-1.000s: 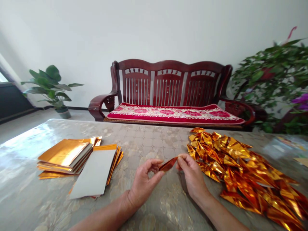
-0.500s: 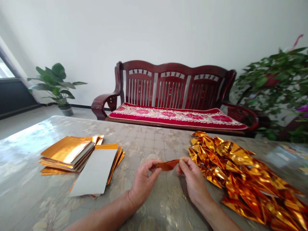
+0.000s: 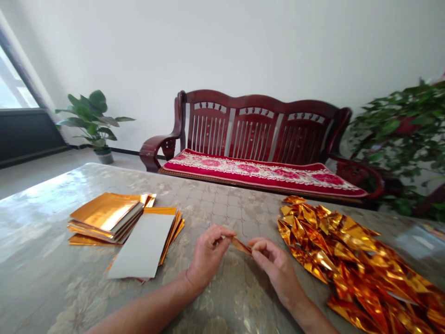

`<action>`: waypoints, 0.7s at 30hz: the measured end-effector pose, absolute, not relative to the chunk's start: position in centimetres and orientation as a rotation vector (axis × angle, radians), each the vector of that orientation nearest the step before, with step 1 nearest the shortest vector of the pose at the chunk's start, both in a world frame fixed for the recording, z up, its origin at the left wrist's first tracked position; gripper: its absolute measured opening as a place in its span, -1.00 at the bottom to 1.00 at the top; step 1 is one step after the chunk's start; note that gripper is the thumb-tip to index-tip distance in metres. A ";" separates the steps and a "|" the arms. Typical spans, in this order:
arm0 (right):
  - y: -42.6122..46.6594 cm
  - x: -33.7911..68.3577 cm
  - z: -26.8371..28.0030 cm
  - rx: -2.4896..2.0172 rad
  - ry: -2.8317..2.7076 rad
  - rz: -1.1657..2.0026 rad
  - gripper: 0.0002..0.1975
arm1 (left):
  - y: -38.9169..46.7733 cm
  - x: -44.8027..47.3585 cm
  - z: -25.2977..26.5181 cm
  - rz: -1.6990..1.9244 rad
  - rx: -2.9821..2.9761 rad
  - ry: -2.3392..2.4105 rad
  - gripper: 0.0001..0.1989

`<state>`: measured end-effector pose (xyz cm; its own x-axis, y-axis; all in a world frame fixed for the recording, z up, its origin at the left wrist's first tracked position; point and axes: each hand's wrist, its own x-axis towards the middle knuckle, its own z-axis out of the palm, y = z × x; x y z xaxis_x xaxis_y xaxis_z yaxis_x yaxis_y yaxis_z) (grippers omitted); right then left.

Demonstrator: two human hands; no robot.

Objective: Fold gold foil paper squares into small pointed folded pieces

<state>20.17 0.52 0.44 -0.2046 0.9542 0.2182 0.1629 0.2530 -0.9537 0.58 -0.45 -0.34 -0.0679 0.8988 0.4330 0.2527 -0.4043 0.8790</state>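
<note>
Between my two hands is a small folded piece of gold foil paper (image 3: 241, 246), narrow and seen nearly edge-on, held just above the table. My left hand (image 3: 211, 250) pinches its left end between thumb and fingers. At the right end, my right hand (image 3: 273, 266) grips it the same way. Left of my hands lie a stack of gold foil sheets (image 3: 104, 211) and, overlapping it, a fanned stack with a grey backing side up (image 3: 142, 246). To the right spreads a heap of folded gold foil pieces (image 3: 347, 250).
A patterned, glossy cover lies over the table (image 3: 222, 211). A clear plastic bag (image 3: 419, 241) rests at its right side. Beyond the table stand a dark red wooden bench (image 3: 257, 125) with a floral cushion, a potted plant (image 3: 100, 125) and a leafy plant (image 3: 399, 130).
The foil piece has tilted, its right end now lower and its visible face narrower. My right hand has dropped slightly. The whole view has shifted a little.
</note>
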 end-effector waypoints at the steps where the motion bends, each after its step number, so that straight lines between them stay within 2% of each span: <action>1: 0.5 20.1 0.3 -1.076 -1.598 1.079 -0.68 | -0.4 0.6 -0.4 1.502 1.629 1.242 -0.83; 6: 0.8 20.0 -0.7 -1.075 -1.542 1.199 -0.71 | -0.2 1.0 -0.9 1.478 1.404 1.142 -0.77; 13: 1.2 20.1 -1.6 -1.045 -1.480 1.296 -0.61 | 0.1 1.6 -1.1 1.479 1.189 1.023 -0.62; 17: 0.8 20.0 -0.3 -1.077 -1.496 1.327 -0.48 | 0.0 1.6 -1.0 1.449 1.183 1.070 -0.69; 21: 0.4 19.8 0.7 -1.074 -1.492 1.339 -0.56 | -0.1 1.5 -0.9 1.435 1.239 1.086 -0.80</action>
<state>19.83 0.41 0.74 -0.2799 0.9591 0.0423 0.0610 0.0617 -0.9962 1.47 -0.13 -0.90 -0.0693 0.9810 0.1814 -0.0925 -0.1874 0.9779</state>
